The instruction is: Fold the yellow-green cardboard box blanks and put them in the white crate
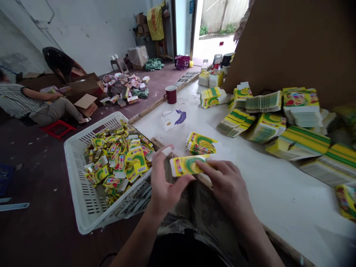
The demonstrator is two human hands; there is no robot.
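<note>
A small yellow and green carton (185, 165) is pinched in my right hand (229, 181), which grips its right end. My left hand (164, 181) is spread around the carton's left end, thumb below and fingers raised, with a gap between fingers and carton. Just beyond the hands, a small stack of flat yellow cartons (201, 143) lies on the white table (264, 181). To the left, a white plastic basket (72, 174) holds a heap of similar yellow cartons (120, 163).
Bundles of flat cartons (297, 142) line the table's right side. A maroon mug (170, 95) and a white packet (174, 118) stand farther back. Two people sit or bend at the left near open boxes (86, 87) and a floor pile of small boxes (124, 89).
</note>
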